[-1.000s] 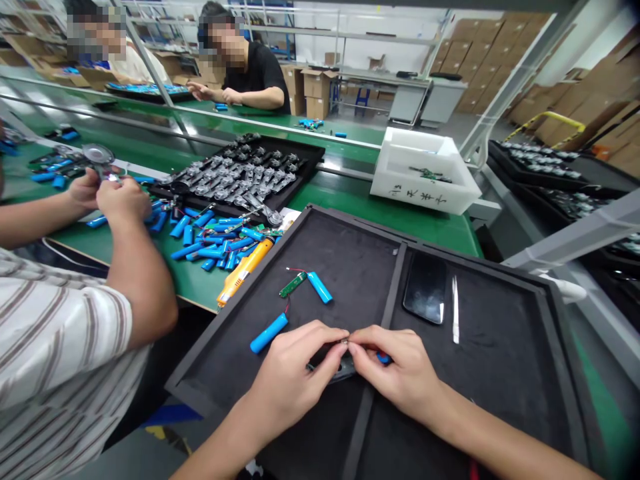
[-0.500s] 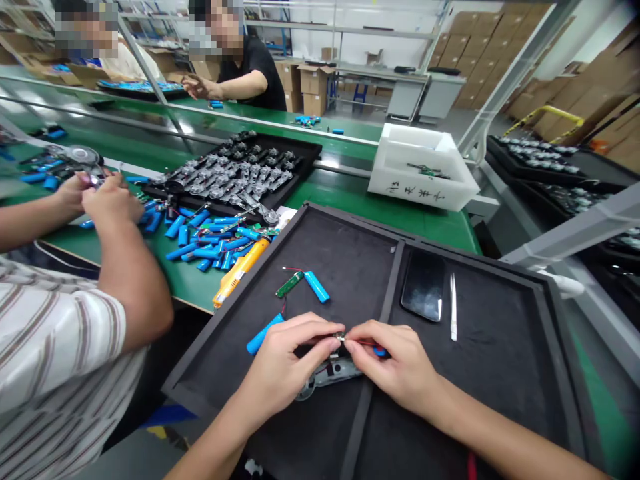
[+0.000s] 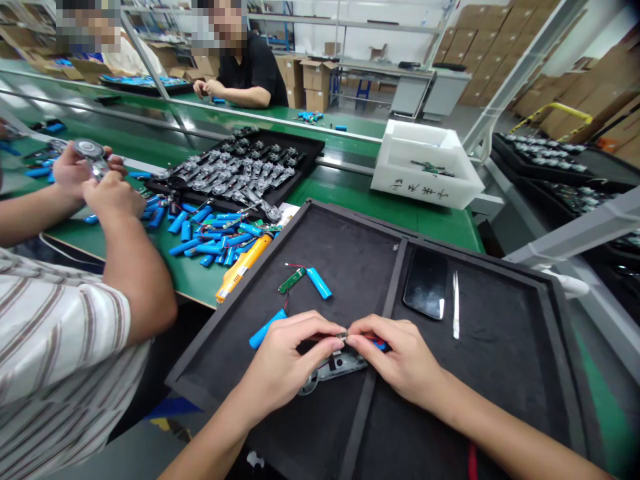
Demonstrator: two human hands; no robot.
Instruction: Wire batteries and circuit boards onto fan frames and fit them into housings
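Note:
My left hand (image 3: 293, 357) is closed in a pinch on a small, dark and shiny piece (image 3: 341, 335), perhaps a connector end. From the other side, the fingertips of my right hand (image 3: 397, 353) pinch a thin red wire at the same spot. A blue cylindrical battery (image 3: 381, 345) shows partly behind the right fingers. Under both hands lies a grey housing (image 3: 340, 367) with a round end, partly covered. Left of my left hand rests another blue battery (image 3: 267, 328). Farther up are a green circuit board (image 3: 292, 281) and a blue battery (image 3: 319, 283) with a red wire.
The black tray (image 3: 387, 293) has a raised divider; a phone (image 3: 425, 283) and white tweezers (image 3: 456, 307) lie on its right side. A yellow electric screwdriver (image 3: 243, 270), piled batteries (image 3: 210, 241) and a white bin (image 3: 425, 190) stand around it. A co-worker's arm (image 3: 133, 260) is at left.
My hands keep nearly the same pinch. The co-worker at left has raised a grey housing with a round end. The person across the bench has drawn their hands together.

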